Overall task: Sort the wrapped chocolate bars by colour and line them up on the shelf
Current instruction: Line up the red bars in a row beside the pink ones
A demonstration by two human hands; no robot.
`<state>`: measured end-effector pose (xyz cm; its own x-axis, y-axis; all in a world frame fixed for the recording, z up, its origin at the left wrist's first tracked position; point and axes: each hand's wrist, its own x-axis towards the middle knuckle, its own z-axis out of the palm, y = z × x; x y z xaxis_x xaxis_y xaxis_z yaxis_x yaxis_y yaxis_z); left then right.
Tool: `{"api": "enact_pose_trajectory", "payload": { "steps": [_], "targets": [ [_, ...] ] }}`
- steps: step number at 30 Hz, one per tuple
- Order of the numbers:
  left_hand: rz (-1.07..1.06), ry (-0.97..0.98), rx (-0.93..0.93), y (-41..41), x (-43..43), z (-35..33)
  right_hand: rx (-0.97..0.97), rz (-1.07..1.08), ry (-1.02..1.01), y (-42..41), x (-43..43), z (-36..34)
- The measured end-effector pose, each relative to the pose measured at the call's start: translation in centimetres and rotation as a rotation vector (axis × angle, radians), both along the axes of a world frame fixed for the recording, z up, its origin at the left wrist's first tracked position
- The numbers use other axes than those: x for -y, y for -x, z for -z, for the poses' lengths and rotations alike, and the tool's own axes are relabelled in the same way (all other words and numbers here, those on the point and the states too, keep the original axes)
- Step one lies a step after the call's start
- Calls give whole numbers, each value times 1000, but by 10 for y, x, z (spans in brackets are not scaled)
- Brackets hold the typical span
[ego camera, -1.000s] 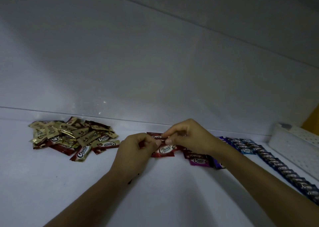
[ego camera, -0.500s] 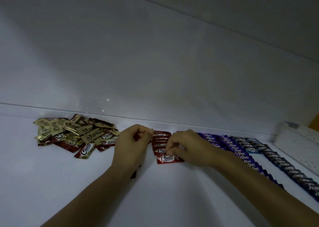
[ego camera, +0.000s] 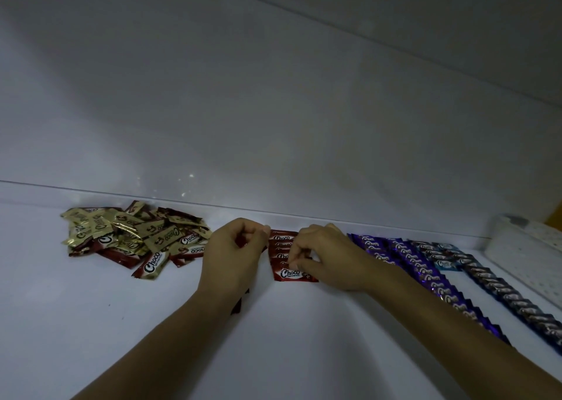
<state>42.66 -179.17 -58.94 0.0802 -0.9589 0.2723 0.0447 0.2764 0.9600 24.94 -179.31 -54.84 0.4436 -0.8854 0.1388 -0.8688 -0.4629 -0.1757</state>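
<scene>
Right hand (ego camera: 330,258) pinching nearest red bar (ego camera: 287,275), left hand (ego camera: 232,258) gripping red bars (ego camera: 236,307), gold-red pile (ego camera: 130,237) at left

Unsorted pile: gold and dark-red foil-wrapped chocolate bars (ego camera: 137,241), heaped and overlapping, rear left.
Red row: glossy red wrapped bars (ego camera: 281,246), flat, overlapped like shingles, running forward from the back edge at centre.
Front red bar (ego camera: 287,274): label up, pinched by the right hand (ego camera: 328,256).
Held bars: dark-red wrappers (ego camera: 237,305) showing beneath the curled left hand (ego camera: 234,256).
Purple row (ego camera: 425,273): overlapped line, just right of the red.
Light-blue bars (ego camera: 447,263): few, between the purple and dark-blue rows.
Dark-blue row (ego camera: 511,296): far right.
Shelf: white flat board (ego camera: 91,323).
</scene>
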Motion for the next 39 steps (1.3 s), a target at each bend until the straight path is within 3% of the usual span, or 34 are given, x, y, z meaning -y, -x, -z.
{"api": "enact_pose_trajectory", "payload": {
  "steps": [4,9,11,14,18,22,26,33,36,39],
  "targets": [
    [6,-26,-17,0,-2,-3,82,16,16,-5,-8,-4],
    [63,-221,-266,0,-4,-15,660,48,-13,-43,-44,3],
    [104,-341,-418,0,-4,-23,736,60,-107,-61,-54,11],
    [154,-453,-481,-3,-8,-30,784,43,-187,-71,-59,16],
    [169,-448,-538,-5,-15,-32,958,76,-155,-64,-56,18],
    [328,-385,-513,2,-23,-30,1208,156,-137,-50,-51,10],
    [327,-275,-379,5,-31,-30,1250,174,-122,-40,-53,2],
    [321,-166,-311,3,-32,-31,1272,239,-261,-32,-54,-2],
    [366,-148,-282,4,-32,-30,1171,291,-215,-30,-54,-3],
    [343,-111,-252,6,-31,-28,1233,304,-182,-33,-55,-2]
  ]
}}
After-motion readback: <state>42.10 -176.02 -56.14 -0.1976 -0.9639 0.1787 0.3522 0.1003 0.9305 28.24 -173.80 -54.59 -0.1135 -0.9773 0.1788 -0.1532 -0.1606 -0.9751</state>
